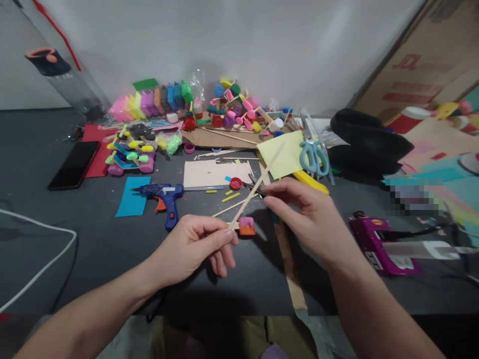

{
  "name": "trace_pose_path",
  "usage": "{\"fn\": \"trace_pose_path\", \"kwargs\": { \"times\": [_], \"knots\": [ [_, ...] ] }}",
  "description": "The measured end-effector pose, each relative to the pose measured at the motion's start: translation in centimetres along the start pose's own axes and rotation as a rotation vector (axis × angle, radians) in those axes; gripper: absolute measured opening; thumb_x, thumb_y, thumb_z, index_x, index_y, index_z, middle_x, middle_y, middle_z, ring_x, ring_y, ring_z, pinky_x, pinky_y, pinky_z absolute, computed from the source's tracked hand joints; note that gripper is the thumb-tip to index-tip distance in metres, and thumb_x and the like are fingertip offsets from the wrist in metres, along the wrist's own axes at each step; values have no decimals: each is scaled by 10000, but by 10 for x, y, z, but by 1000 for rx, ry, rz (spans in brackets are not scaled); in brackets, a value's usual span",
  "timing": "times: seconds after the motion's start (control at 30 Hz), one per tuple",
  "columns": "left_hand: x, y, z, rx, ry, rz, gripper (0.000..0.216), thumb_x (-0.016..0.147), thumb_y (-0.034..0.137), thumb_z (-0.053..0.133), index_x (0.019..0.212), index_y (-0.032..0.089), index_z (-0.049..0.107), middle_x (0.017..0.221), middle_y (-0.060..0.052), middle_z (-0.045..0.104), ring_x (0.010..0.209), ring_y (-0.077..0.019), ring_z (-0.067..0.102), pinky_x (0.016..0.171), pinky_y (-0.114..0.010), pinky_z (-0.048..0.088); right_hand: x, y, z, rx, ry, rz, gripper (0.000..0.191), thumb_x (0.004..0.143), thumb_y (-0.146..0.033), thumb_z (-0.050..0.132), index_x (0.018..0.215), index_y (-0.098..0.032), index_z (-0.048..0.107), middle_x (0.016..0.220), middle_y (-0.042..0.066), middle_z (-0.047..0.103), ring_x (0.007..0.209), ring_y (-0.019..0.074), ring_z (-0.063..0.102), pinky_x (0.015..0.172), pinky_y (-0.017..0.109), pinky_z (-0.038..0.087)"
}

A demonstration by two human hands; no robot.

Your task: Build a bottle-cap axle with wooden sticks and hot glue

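My left hand (207, 244) is closed, pinching one end of a thin wooden stick (256, 186) that slants up to the right. Just beyond those fingertips is a small pink-and-orange block (247, 226) with pale sticks at its side; whether the hand also holds it is unclear. My right hand (299, 209) is closed on a small dark metal tool (257, 188), seemingly pliers, its jaws close to the wooden stick. The fingers hide part of its handles. Left of the tool lies a red bottle cap (235, 184), with short yellow stick pieces (230, 197) nearby.
A blue glue gun (164, 194) lies left on blue card (130, 199). Light-blue scissors (314, 154) and a yellow cutter (312, 182) lie right. Colourful small models (130, 154), clay packs (157, 102), a phone (75, 164), a bottle (71, 80) and a purple device (385, 244) surround.
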State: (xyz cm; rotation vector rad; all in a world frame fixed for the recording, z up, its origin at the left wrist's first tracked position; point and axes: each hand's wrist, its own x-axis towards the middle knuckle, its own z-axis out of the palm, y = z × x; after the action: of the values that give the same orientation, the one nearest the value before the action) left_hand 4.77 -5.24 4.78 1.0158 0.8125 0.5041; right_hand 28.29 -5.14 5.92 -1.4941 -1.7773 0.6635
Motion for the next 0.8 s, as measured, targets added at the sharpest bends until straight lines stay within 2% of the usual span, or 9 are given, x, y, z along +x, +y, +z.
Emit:
{"fn": "trace_pose_path", "kwargs": {
  "times": [0.03,0.1,0.17,0.23,0.37,0.5,0.67,0.73,0.8],
  "knots": [
    [0,1,0,-4,4,4,345,881,451,702,806,114,699,610,-35,729,458,-95,661,479,-149,531,0,8,-8,-228,33,-36,295,925,-429,604,1040,-170,684,992,106,722,875,262,675,793,386,522],
    [-1,2,-1,-13,8,16,335,886,444,697,810,117,702,610,-34,731,457,-96,662,476,-149,531,-3,29,-22,-651,-63,-60,422,922,-453,591,1161,-112,655,1118,197,691,1039,371,648,897,500,501],
    [-3,3,-1,-19,8,30,329,894,438,689,814,119,705,609,-34,732,454,-97,662,472,-149,530,-7,50,-31,-854,-208,-70,532,857,-506,667,1181,-86,639,1145,233,682,1054,403,645,888,512,511],
    [-5,4,-2,-14,17,48,326,900,433,680,813,120,704,602,-33,729,448,-96,657,464,-147,524,-12,67,-35,-931,-299,-63,588,822,-550,692,1187,-94,626,1146,229,686,1022,387,659,849,482,529],
    [-7,6,-2,35,49,70,313,905,416,674,805,120,696,585,-27,716,433,-90,637,450,-145,510,-17,76,-31,-971,-304,-99,560,831,-485,655,1214,-79,606,1130,213,673,1020,350,644,877,441,522],
    [-9,9,-1,50,46,72,304,908,409,668,804,125,695,575,-23,710,428,-83,620,439,-140,493,-16,69,-21,-984,-272,-105,611,837,-420,578,1276,5,557,1075,242,641,1012,384,611,886,482,511],
    [-11,14,-3,-56,15,16,306,868,411,721,759,126,698,541,-13,696,403,-72,601,404,-117,456,-18,68,-24,-971,-217,-101,544,793,-288,569,1256,-2,565,1108,258,629,1047,397,619,898,487,524],
    [-11,15,-4,-118,-10,-8,306,862,413,732,754,128,701,531,-7,694,391,-65,592,399,-108,452,-21,64,-32,-883,-160,-127,546,790,-259,559,1283,-27,545,1183,266,629,1110,402,624,940,492,522],
    [-11,16,-6,-163,-33,-23,304,865,413,732,758,129,705,529,-4,697,383,-60,586,395,-102,450,-27,55,-40,-704,-142,-177,562,804,-239,542,1345,-94,503,1259,227,641,1161,377,635,971,476,527]
  ]
}}
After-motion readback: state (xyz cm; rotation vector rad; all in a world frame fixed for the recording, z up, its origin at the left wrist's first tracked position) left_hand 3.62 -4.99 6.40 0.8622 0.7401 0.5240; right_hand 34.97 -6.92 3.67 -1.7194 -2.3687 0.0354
